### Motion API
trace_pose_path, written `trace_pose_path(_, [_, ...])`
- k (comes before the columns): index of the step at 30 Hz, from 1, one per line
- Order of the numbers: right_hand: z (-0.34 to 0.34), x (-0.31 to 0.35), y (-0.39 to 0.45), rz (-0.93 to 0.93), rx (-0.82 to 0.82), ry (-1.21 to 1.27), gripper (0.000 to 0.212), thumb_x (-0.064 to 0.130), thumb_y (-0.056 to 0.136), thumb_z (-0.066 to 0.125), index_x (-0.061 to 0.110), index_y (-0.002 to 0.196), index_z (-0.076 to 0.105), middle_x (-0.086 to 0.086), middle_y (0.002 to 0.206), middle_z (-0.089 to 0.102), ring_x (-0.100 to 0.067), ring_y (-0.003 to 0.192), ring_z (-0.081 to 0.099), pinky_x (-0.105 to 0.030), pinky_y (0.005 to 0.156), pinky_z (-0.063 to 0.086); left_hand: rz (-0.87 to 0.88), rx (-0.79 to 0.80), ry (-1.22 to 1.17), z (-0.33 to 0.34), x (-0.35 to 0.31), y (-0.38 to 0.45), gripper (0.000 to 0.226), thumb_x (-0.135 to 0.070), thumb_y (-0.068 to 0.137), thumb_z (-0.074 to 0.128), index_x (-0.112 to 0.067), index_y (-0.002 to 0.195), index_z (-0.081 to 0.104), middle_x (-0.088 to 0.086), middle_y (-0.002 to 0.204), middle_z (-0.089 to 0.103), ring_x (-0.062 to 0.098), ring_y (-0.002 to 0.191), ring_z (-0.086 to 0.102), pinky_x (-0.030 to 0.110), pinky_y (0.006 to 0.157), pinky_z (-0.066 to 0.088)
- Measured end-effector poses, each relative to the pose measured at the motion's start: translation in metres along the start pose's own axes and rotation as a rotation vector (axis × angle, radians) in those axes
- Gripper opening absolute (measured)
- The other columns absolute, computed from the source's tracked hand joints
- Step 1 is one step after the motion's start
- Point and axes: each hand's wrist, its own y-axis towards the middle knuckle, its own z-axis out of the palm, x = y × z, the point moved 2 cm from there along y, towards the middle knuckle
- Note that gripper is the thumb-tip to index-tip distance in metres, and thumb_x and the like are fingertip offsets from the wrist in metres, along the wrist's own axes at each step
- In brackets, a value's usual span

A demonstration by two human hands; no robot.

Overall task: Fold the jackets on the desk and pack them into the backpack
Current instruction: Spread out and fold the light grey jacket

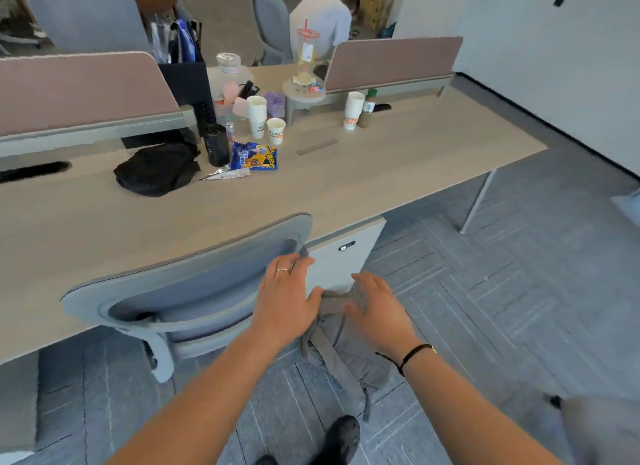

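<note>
Shoe [341, 437]: floor. Left hand [285, 296], right hand [375, 307]: fingers spread, touching grey jacket [341, 346] beside chair [194, 291]. Step: fetching. Next: lift onto counter [346, 180]; backpack [156, 170] waits.

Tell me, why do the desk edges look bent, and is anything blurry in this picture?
Head view: the wide-angle lens bows the desk edge and flares the arms outward; light is soft and even, with no harsh glare; the right hand and the grey jacket under it are slightly smeared, while the left hand with its ring looks sharper; far clutter is soft.
</note>
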Motion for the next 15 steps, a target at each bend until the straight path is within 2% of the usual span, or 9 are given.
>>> trace_pose_path(2, [-0.016,-0.027,-0.021,0.097,-0.082,0.056,0.058,0.037,0.093,0.061,0.03,0.146,0.041,0.002,0.152,0.038,-0.021,0.127,0.052,-0.041,0.1,0.049,0.069,0.046,-0.042,0.021,-0.035,0.005,0.048,-0.031,0.097,0.057,-0.019,0.143,0.047,0.007,0.148,0.043,0.025,0.139,0.026,0.04,0.118,0.026])
trace_pose_path(5, [-0.044,-0.062,-0.051,0.184,-0.21,0.117,0.054,0.035,0.093,0.06,0.03,0.145,0.043,0.001,0.147,0.042,-0.021,0.124,0.054,-0.039,0.095,0.05,0.19,0.13,-0.081,0.051,-0.103,0.006,0.046,-0.027,0.1,0.052,-0.021,0.144,0.045,0.006,0.15,0.041,0.024,0.141,0.026,0.04,0.118,0.027])
trace_pose_path(10, [-0.104,-0.146,-0.104,0.298,-0.407,0.172,0.053,0.036,0.097,0.059,0.025,0.145,0.042,0.001,0.148,0.043,-0.02,0.129,0.05,-0.035,0.096,0.048,0.442,0.259,-0.076,0.093,-0.224,-0.001,0.042,-0.026,0.103,0.047,-0.021,0.144,0.045,-0.001,0.148,0.046,0.02,0.139,0.034,0.037,0.113,0.034])
trace_pose_path(15, [-0.161,-0.255,-0.173,0.454,-0.571,0.23,0.05,0.037,0.098,0.057,0.028,0.145,0.043,0.001,0.148,0.043,-0.019,0.126,0.052,-0.036,0.097,0.048,0.581,0.366,-0.028,0.157,-0.336,-0.015,0.04,-0.026,0.104,0.045,-0.023,0.144,0.046,-0.003,0.149,0.046,0.018,0.138,0.038,0.039,0.11,0.038])
